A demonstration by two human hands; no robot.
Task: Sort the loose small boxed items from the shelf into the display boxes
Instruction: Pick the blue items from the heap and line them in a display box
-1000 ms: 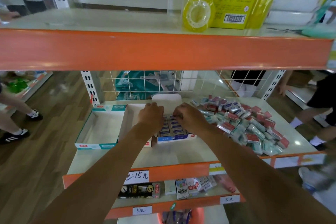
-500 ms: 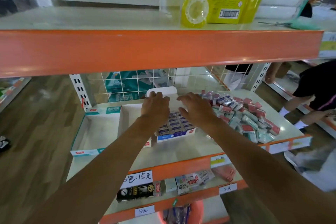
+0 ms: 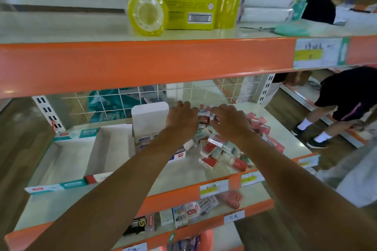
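Hands first: the left hand point(image 3: 181, 121) and right hand point(image 3: 230, 123) hover close together over the heap of small boxes point(image 3: 210, 149), fingers curled down into it; whether either grips one I cannot tell. Left of them, two empty display boxes point(image 3: 61, 161) sit nearer, a partly filled display box point(image 3: 150, 122) just beyond. Most sorting, I judge, remains.

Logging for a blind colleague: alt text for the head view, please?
The left hand and right hand rest on a pile of loose small boxes on the middle shelf; whether they grip any is unclear. Left of the pile stand three open display boxes.
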